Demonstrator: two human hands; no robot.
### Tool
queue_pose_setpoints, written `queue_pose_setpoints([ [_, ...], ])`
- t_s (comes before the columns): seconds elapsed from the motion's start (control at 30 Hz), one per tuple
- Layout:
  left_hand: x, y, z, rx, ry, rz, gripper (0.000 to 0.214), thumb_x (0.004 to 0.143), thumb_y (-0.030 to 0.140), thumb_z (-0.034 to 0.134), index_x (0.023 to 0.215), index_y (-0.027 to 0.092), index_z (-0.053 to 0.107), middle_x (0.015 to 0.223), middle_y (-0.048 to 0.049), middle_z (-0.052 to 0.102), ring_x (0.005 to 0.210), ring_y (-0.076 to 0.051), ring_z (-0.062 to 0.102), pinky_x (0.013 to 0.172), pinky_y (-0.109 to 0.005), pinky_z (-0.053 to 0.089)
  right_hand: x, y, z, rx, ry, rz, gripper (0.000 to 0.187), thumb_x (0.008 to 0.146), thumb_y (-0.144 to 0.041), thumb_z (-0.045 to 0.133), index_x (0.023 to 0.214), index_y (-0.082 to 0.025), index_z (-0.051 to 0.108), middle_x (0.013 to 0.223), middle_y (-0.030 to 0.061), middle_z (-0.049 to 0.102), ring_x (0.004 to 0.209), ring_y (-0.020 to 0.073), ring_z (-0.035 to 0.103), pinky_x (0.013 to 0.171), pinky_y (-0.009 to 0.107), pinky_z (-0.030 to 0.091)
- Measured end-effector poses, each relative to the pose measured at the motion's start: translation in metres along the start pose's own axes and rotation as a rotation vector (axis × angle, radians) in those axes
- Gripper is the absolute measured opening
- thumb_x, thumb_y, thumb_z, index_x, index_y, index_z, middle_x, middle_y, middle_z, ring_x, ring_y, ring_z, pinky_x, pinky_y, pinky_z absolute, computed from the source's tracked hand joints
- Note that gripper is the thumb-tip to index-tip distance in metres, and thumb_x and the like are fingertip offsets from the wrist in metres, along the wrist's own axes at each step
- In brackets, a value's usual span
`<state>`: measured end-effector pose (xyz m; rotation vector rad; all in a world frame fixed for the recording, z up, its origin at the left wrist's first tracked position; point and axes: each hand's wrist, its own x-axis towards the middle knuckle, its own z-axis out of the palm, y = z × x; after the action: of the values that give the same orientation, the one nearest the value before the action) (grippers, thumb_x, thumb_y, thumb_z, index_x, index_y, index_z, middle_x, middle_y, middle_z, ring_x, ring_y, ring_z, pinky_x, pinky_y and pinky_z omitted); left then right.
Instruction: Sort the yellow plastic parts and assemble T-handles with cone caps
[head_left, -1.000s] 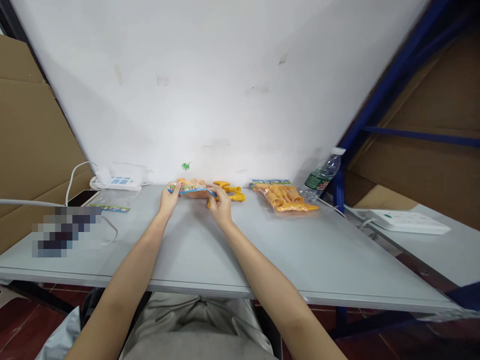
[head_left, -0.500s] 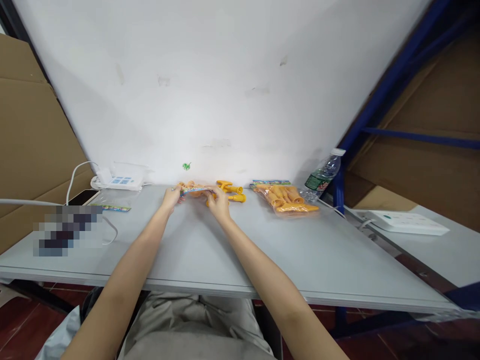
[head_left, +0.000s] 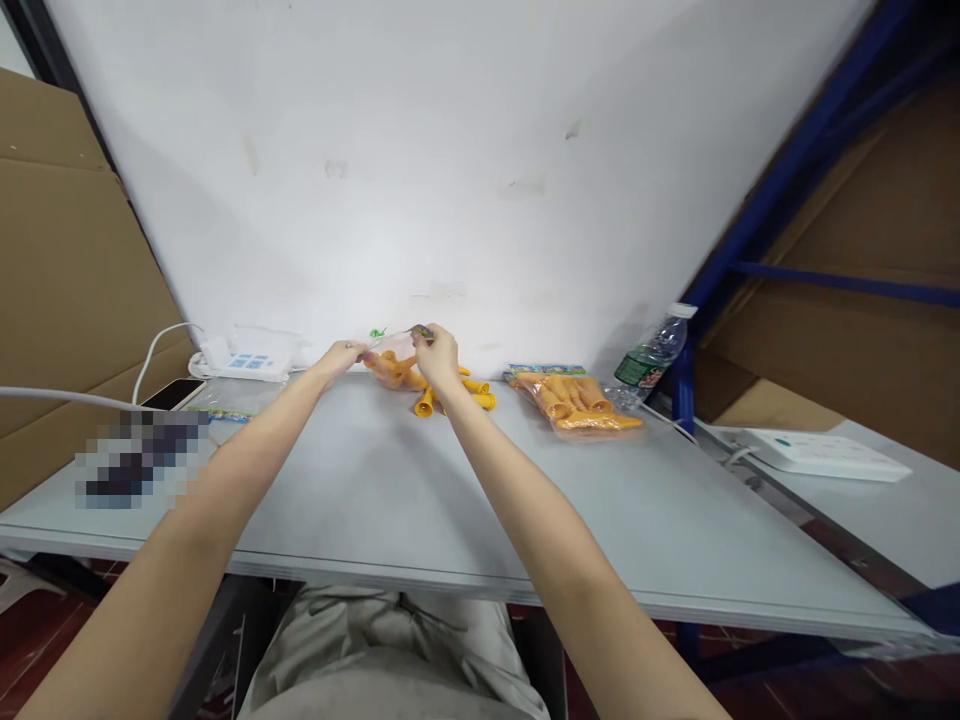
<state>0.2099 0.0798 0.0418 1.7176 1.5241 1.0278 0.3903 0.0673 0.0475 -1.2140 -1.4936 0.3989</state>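
Thin, clear plastic bag (head_left: 399, 344), orange pieces (head_left: 395, 374) inside, between left hand (head_left: 341, 362) and right hand (head_left: 441, 353), fingers of both pinching its rim; smooth, flared yellow tubes (head_left: 483, 401) just beside.

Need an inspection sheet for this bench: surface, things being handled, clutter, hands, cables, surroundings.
Surface: grey table; pixelated patch hides part at left.
Handled things: clear bag with orange pieces inside; loose orange pieces beside it; filled bag farther right.
Clutter: phone and flat bag at left; tilted bottle at right.
Hands: left hand and right hand both pinch the clear bag.
Cables: white cable at left; another near the bottle.
Surroundings: white wall behind; cardboard both sides; blue frame right.
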Motion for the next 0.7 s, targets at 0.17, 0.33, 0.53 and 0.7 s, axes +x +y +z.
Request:
queue_pose_setpoints([
  [0.17,-0.003,0.016,-0.015,0.023,-0.194,-0.102,0.01,0.063,0.024,0.062,0.065,0.02,0.072,0.091,-0.0103,0.076,0.1,-0.026,0.064,0.09,-0.032,0.045,0.011,-0.006,-0.001,0.005,-0.021,-0.073,0.017,0.08,-0.027,0.054,0.063,-0.022,0.054,0.065,0.0014,0.061,0.066,0.0172,0.055,0.068,0.029,0.044],
  [0.33,0.002,0.028,-0.028,-0.256,-0.06,-0.056,0.01,0.071,0.027,0.066,0.071,0.02,0.072,0.092,-0.014,0.074,0.103,-0.026,0.065,0.082,-0.029,0.047,0.02,-0.013,-0.007,0.091,0.108,-0.148,0.027,0.088,-0.042,0.05,0.078,-0.02,0.063,0.077,0.005,0.067,0.073,0.0198,0.06,0.076,0.035,0.048],
  [0.53,0.001,0.043,-0.034,-0.254,0.005,0.066,0.02,0.073,0.036,0.069,0.082,0.018,0.074,0.102,-0.0103,0.073,0.109,-0.025,0.06,0.088,-0.031,0.046,0.022,-0.03,-0.016,0.175,0.171,-0.347,0.041,0.092,-0.054,0.044,0.095,-0.02,0.068,0.1,0.0087,0.069,0.096,0.0218,0.063,0.091,0.039,0.048],
  [0.7,-0.012,0.056,-0.035,-0.419,0.085,0.298,0.034,0.077,0.04,0.07,0.103,0.018,0.072,0.118,-0.0077,0.068,0.119,-0.024,0.056,0.098,-0.034,0.045,0.0,-0.043,-0.038,0.23,0.147,-0.543,0.037,0.094,-0.052,0.042,0.109,-0.028,0.067,0.118,0.0055,0.065,0.12,0.0226,0.055,0.104,0.044,0.043],
])
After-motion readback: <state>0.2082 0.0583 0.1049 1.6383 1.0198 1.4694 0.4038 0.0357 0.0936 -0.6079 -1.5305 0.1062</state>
